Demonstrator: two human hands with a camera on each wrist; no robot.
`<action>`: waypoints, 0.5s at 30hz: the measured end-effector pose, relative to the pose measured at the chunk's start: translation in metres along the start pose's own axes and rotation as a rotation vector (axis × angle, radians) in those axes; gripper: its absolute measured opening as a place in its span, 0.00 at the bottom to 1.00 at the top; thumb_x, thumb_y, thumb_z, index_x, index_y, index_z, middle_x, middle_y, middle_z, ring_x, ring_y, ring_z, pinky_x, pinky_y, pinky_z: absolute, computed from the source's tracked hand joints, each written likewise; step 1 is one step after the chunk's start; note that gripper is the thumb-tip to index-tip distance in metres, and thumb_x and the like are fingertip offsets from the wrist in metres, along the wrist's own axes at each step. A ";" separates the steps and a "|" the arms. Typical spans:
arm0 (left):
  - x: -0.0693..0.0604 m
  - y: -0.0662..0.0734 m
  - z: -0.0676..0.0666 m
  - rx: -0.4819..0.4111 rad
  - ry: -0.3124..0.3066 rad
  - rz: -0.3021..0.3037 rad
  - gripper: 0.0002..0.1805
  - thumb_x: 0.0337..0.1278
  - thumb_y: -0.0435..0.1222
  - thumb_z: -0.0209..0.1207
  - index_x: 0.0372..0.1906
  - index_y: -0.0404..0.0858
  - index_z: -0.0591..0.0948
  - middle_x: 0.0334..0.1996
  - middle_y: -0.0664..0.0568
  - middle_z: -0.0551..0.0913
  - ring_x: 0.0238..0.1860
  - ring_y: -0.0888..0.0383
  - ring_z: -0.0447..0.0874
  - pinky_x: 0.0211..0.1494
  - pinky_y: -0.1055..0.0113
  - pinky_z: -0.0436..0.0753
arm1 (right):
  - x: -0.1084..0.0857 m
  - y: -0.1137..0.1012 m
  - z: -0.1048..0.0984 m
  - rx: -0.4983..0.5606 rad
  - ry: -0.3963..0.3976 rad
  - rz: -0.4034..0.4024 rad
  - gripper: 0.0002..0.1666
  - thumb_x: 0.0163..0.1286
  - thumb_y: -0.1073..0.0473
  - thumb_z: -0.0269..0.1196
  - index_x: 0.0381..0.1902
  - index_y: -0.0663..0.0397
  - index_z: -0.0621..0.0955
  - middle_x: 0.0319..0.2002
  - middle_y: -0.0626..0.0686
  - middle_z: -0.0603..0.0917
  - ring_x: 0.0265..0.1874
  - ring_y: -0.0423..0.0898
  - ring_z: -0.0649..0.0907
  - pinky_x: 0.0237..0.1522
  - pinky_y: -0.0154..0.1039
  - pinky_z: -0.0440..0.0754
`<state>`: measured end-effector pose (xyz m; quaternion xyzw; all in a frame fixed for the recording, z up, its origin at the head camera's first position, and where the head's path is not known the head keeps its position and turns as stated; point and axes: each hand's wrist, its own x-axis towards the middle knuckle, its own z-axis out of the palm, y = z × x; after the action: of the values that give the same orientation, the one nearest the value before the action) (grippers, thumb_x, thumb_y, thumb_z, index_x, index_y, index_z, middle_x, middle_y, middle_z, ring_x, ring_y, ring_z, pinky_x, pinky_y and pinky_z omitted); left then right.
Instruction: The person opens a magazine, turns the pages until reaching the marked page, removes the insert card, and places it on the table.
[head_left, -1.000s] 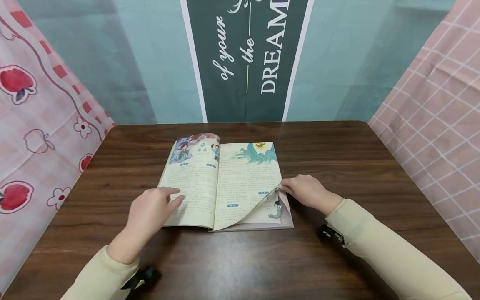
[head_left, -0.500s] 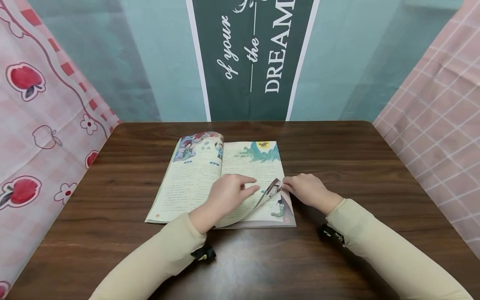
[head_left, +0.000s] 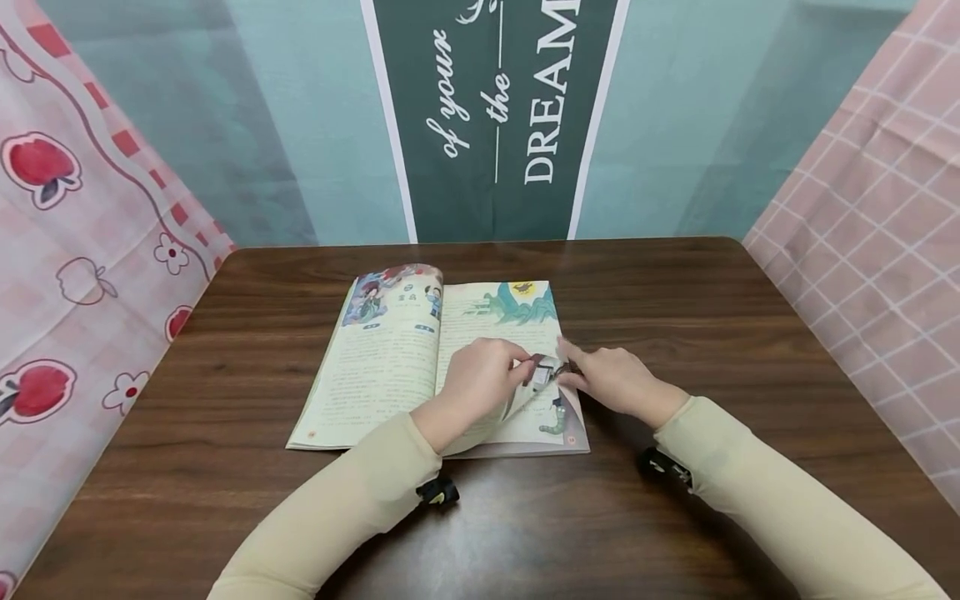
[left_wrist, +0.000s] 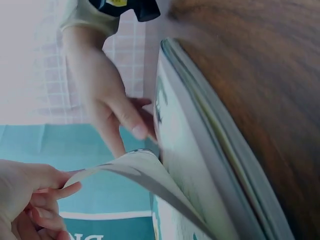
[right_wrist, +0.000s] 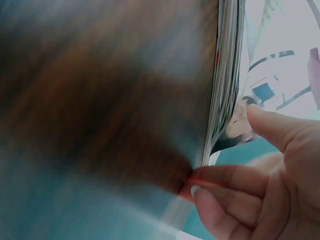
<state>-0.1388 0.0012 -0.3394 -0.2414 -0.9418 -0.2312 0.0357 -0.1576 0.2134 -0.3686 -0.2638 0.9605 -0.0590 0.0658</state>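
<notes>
An open magazine (head_left: 375, 379) with printed text and coloured drawings lies on the table. My left hand (head_left: 483, 375) reaches across it and pinches the lifted lower right corner of the right-hand page (left_wrist: 142, 172) between thumb and finger. That page curves up, and the sheet below, with a green caterpillar drawing (head_left: 555, 418), shows under it. My right hand (head_left: 618, 379) is at the magazine's right edge, thumb and fingers spread apart around the raised corner. In the right wrist view, fingertips (right_wrist: 200, 175) touch or nearly touch the stacked page edges (right_wrist: 225, 75).
The dark wooden table (head_left: 675, 292) extends around the magazine. A teal curtain (head_left: 667, 125) with white lettering hangs behind it. Apple-print cloth (head_left: 82, 292) hangs on the left, pink checked cloth (head_left: 862, 250) on the right. Both wrists carry small black devices (head_left: 438, 492).
My left hand has moved right, from the left page across to the lifted corner, and has taken hold of it. My right hand has loosened its pinch, its fingers now apart.
</notes>
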 end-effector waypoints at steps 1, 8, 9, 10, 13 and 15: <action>0.000 -0.002 -0.001 -0.006 0.017 -0.009 0.11 0.61 0.42 0.57 0.26 0.48 0.86 0.25 0.60 0.83 0.16 0.64 0.67 0.17 0.71 0.63 | 0.000 0.001 -0.001 0.007 -0.015 0.010 0.37 0.68 0.48 0.58 0.67 0.64 0.63 0.14 0.50 0.73 0.16 0.46 0.76 0.22 0.45 0.74; -0.011 -0.020 -0.020 -0.070 0.197 -0.042 0.08 0.59 0.40 0.59 0.33 0.44 0.88 0.33 0.55 0.86 0.22 0.64 0.75 0.22 0.70 0.70 | -0.002 0.006 -0.006 0.020 -0.098 0.013 0.47 0.67 0.45 0.57 0.71 0.66 0.52 0.12 0.48 0.69 0.13 0.44 0.72 0.22 0.42 0.71; -0.013 -0.024 -0.024 -0.077 0.235 -0.043 0.08 0.59 0.39 0.59 0.33 0.43 0.88 0.32 0.54 0.86 0.21 0.64 0.75 0.22 0.70 0.69 | -0.002 0.006 -0.006 0.017 -0.109 0.001 0.47 0.67 0.43 0.57 0.71 0.65 0.53 0.12 0.47 0.68 0.13 0.43 0.71 0.22 0.42 0.71; -0.016 -0.028 -0.027 -0.080 0.280 -0.048 0.07 0.58 0.39 0.60 0.34 0.42 0.88 0.29 0.54 0.86 0.20 0.64 0.74 0.23 0.70 0.69 | -0.003 0.007 -0.005 0.017 -0.120 -0.011 0.48 0.66 0.42 0.58 0.71 0.64 0.54 0.11 0.47 0.67 0.13 0.43 0.70 0.22 0.41 0.70; -0.024 -0.040 -0.039 -0.087 0.385 -0.059 0.07 0.57 0.37 0.61 0.33 0.40 0.88 0.18 0.55 0.80 0.16 0.63 0.66 0.19 0.67 0.64 | -0.006 0.008 -0.004 0.016 -0.154 -0.020 0.49 0.62 0.36 0.59 0.71 0.58 0.57 0.12 0.48 0.69 0.13 0.42 0.67 0.22 0.39 0.67; -0.029 -0.047 -0.045 -0.089 0.427 -0.071 0.06 0.56 0.36 0.62 0.33 0.39 0.88 0.13 0.56 0.73 0.14 0.62 0.63 0.18 0.67 0.61 | -0.008 0.009 -0.004 0.014 -0.168 -0.018 0.51 0.58 0.33 0.59 0.71 0.54 0.59 0.21 0.54 0.78 0.14 0.42 0.65 0.22 0.37 0.66</action>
<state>-0.1376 -0.0685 -0.3240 -0.1550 -0.9096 -0.3196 0.2154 -0.1559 0.2253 -0.3656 -0.2761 0.9487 -0.0437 0.1476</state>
